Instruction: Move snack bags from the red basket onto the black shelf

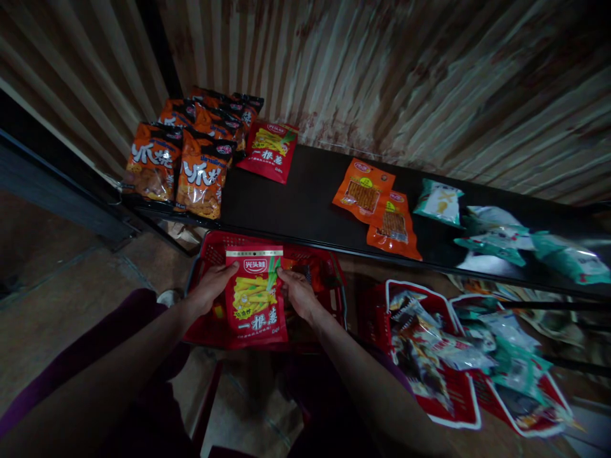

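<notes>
A red snack bag [256,299] with yellow sticks pictured on it is held upright, its front facing me. My left hand [210,289] pinches its left edge near the top, and my right hand [296,291] grips the right edge. Directly beneath is a red plastic basket [214,242] with more packets inside, partly hidden by the bag and my hands. On the dark shelf [286,210] beyond lies a matching red snack bag [271,151], beside several orange-and-black snack bags [200,175] standing in rows at the left.
Two overlapping orange packets [365,191] lie mid-shelf. Farther right are several green-and-white bags [439,201]. Below the shelf on the right stand two red baskets with white rims, one basket [470,397] beside another basket [558,394], both filled with packets. A corrugated curtain [334,76] hangs behind.
</notes>
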Demonstrator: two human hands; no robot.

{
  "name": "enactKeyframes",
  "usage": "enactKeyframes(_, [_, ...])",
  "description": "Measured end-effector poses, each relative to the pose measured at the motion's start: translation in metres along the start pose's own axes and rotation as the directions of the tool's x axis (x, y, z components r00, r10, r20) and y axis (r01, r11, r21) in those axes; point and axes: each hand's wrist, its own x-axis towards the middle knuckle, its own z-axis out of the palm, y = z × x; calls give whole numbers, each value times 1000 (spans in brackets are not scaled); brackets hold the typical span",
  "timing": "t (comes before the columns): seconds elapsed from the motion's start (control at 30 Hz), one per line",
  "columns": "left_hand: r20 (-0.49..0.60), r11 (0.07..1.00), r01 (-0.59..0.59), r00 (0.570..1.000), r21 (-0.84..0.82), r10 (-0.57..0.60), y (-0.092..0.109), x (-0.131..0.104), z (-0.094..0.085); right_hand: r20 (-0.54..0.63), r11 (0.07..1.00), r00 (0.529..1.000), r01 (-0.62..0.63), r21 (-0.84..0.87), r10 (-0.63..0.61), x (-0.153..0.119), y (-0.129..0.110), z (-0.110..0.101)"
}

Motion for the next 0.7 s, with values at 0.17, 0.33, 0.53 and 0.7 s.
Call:
enactKeyframes(0.17, [-23, 1000, -21, 1000, 16, 21, 1, 0, 1, 1, 999, 999, 34, -26, -34, 0, 0, 2])
enactKeyframes(0.33, [-29, 993, -62, 998, -99, 59, 1, 0, 5, 15, 996, 997, 78, -46, -77, 0, -2, 3])
enactKeyframes(0.53, [-141, 990, -70, 989, -125, 52, -2, 8, 6, 34, 993, 994, 103, -62, -101, -1, -1, 5])
enactKeyframes(0.7, [-60, 990, -13, 998, -138, 4, 2, 8, 4, 43, 997, 997, 61, 51, -63, -5, -4, 10])
